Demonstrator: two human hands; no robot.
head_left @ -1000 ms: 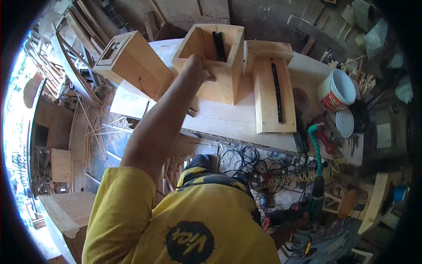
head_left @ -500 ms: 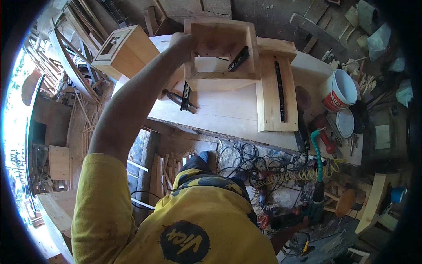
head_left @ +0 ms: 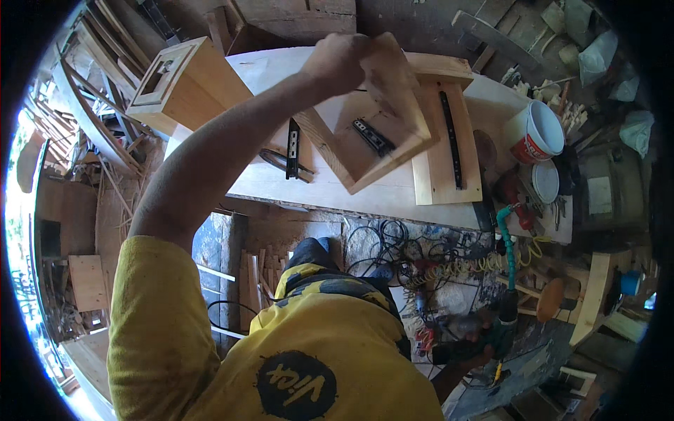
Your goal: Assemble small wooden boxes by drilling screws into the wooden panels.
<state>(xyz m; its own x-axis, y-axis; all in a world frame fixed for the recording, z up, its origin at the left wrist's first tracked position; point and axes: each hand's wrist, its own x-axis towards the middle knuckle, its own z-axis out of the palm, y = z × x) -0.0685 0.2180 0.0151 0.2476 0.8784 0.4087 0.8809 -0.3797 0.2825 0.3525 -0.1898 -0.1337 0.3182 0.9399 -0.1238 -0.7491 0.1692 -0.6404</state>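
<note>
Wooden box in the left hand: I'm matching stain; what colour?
The box is pale tan, clearest in the head view.

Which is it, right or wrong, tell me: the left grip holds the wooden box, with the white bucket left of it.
Wrong side: the head view shows the white bucket right of the wooden box, which the left grip does hold.
</note>
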